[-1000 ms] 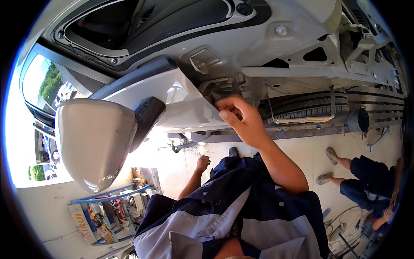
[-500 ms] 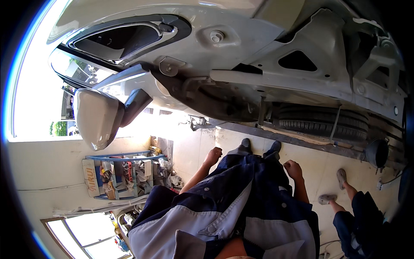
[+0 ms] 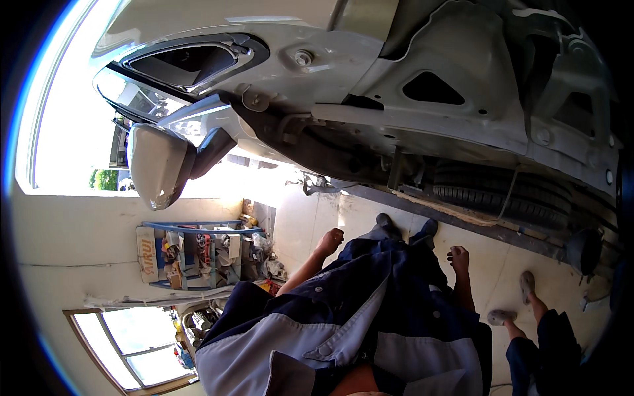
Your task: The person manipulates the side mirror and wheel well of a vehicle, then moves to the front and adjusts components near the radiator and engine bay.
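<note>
My left hand (image 3: 329, 242) hangs in the air at the left of my body, its fingers curled into a loose fist with nothing visible in it. At my other side, my right hand (image 3: 458, 259) hangs with the fingers loosely bent and slightly apart, holding nothing that I can see. Neither hand touches anything. Above and ahead of them is a light-coloured car body (image 3: 356, 63), showing bare panels, a bolt head (image 3: 303, 58) and a triangular opening (image 3: 432, 88). A side mirror (image 3: 158, 165) sticks out at the left.
A tyre (image 3: 502, 191) lies below the car body. On the right stands another person in dark shorts (image 3: 551, 340) and grey clogs (image 3: 526, 284). By the left wall, a blue-framed rack (image 3: 205, 226) holds cluttered parts. A window (image 3: 125, 343) is at lower left.
My view has shifted, so the car and mirror sit differently in the picture. My right hand's fingers have loosened from a tighter curl. The left hand stays curled.
</note>
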A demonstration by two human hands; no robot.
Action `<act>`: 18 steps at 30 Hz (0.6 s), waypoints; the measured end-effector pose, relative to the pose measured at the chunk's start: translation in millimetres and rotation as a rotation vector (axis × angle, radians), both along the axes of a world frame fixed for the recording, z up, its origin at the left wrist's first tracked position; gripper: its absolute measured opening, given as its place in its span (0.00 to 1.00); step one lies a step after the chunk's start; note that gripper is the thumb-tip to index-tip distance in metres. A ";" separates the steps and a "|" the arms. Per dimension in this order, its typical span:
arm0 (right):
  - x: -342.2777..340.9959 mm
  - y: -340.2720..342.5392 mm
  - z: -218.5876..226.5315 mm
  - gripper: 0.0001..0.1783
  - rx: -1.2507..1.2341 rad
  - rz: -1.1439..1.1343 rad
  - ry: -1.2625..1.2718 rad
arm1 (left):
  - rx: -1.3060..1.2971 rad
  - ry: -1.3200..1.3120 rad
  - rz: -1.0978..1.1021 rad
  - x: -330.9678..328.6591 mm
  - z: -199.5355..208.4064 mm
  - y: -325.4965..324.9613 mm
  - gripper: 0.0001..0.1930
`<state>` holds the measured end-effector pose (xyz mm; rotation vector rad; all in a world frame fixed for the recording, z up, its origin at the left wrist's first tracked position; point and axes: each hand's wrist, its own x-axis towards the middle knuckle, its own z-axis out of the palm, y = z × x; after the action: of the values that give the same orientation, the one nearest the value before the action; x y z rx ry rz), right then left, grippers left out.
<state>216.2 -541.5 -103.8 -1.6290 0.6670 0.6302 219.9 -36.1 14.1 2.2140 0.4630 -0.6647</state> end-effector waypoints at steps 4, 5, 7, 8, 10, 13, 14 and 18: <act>6.9 -3.3 -2.3 0.12 -0.048 0.027 -0.023 | -0.001 -0.034 -0.029 1.6 4.3 -11.2 0.17; 6.9 -5.0 -3.2 0.12 -0.052 0.026 -0.020 | 0.018 -0.045 -0.068 1.8 6.2 -13.6 0.17; 3.7 -6.2 -4.2 0.12 -0.054 0.021 -0.011 | 0.051 -0.043 -0.106 0.9 11.2 -17.5 0.17; 2.3 -6.2 -6.8 0.12 -0.051 0.017 -0.006 | 0.065 -0.033 -0.104 1.1 12.9 -18.8 0.17; -1.9 -6.2 -11.4 0.12 -0.041 0.006 -0.005 | 0.077 -0.016 -0.097 2.5 16.2 -20.7 0.17; -4.0 -5.6 -11.7 0.12 -0.037 0.003 -0.009 | 0.058 -0.011 -0.068 1.7 13.8 -18.7 0.16; -4.2 -5.4 -11.1 0.12 -0.046 0.010 -0.007 | 0.041 -0.019 -0.055 2.8 12.9 -18.5 0.16; -1.5 -5.0 -8.6 0.12 -0.054 0.012 -0.033 | 0.007 0.002 -0.044 11.8 23.7 -27.7 0.15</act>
<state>214.7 -546.5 -112.4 -1.6911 0.6548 0.5970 231.7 -63.8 37.8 2.2360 0.4197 -0.6899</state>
